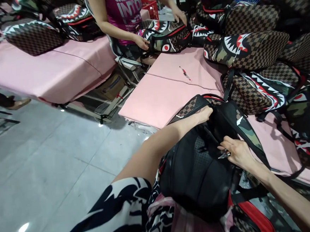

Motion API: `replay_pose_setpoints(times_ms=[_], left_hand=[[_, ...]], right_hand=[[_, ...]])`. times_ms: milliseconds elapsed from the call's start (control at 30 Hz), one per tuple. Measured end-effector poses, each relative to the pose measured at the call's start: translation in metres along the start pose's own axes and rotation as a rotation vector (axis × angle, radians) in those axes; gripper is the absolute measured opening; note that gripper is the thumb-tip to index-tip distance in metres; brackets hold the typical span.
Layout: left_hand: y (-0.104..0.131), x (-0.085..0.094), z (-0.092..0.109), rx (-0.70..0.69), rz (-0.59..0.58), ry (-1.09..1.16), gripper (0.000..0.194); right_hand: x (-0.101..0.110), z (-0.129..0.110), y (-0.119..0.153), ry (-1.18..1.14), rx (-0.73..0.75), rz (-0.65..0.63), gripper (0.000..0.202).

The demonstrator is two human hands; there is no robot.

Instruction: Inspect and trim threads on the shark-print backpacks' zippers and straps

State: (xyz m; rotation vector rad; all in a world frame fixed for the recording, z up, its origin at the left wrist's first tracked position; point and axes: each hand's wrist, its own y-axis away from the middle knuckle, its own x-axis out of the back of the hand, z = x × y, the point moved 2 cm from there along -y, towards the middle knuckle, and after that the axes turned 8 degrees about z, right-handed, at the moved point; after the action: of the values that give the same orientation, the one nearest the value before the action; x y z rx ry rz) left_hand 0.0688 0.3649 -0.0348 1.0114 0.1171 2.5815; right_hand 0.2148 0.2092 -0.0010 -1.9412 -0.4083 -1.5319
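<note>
A black backpack rests across my lap and against the table edge, its padded back panel and straps facing up. At the top of the backpack, my left hand is closed on the black fabric; its fingertips are partly hidden. My right hand is closed around small metal scissors, whose blades point left over the back panel. A checkered and camouflage side of the same bag shows beyond my right hand.
A pink-covered table bears a red-and-white pen. Shark-mouth backpacks are heaped on its right side. Opposite, a co-worker handles another backpack. A second pink table stands at left with more bags.
</note>
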Motion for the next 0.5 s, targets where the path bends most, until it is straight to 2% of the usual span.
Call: replay_pose_setpoints(times_ms=[100,200,267,367,500], left_hand=[[0.018,0.003,-0.001,-0.124,-0.035,-0.044,0.008],[0.053,0.000,-0.012,-0.282,-0.055,-0.129,0.012],[0.079,-0.007,-0.024,-0.316,-0.003,-0.207,0.015],[0.113,-0.020,-0.037,-0.358,0.085,-0.253,0.020],[0.145,-0.037,-0.044,-0.427,0.118,-0.258,0.022]], right_hand=[[-0.003,-0.006,0.010,0.083,-0.031,-0.019,0.027],[-0.015,-0.016,0.025,0.165,-0.063,-0.102,0.023],[-0.027,-0.024,0.036,0.197,-0.088,-0.167,0.023],[-0.042,-0.031,0.054,0.176,-0.139,-0.230,0.035],[-0.046,-0.032,0.071,0.045,-0.234,-0.188,0.055]])
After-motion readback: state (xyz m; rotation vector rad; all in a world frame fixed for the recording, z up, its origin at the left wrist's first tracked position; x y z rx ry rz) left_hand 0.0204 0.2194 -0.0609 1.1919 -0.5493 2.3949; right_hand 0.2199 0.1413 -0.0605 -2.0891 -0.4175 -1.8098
